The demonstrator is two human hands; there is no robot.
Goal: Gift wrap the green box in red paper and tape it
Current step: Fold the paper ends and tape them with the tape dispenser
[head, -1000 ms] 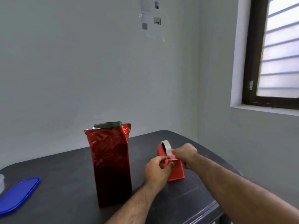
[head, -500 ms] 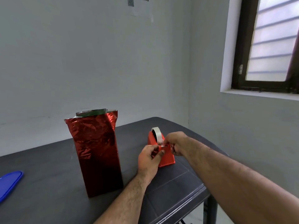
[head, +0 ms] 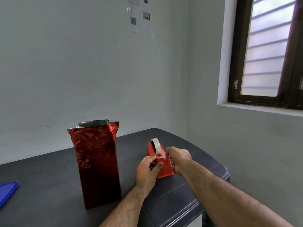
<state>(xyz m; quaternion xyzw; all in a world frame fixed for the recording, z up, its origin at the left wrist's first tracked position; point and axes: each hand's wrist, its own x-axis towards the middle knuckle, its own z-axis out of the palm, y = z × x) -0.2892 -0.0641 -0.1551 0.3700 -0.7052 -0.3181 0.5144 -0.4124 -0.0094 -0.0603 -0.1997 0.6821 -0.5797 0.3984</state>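
Right hand [head: 177, 158] grip pinching tape [head: 161, 152] — fingertips hidden

No text can be read anywhere. The paper sheets [head: 139, 15] pinned to the wall bear print, small pictures and a code-like square, all too small and blurred to make out.

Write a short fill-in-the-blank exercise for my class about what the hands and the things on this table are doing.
1. The red-wrapped box stands upright, its top end still ____.
2. Both hands are at the red tape ____.
3. The right hand pinches a strip of ____.
4. A ____ lid lies at the table's left edge.

Missing words: open; dispenser; tape; blue
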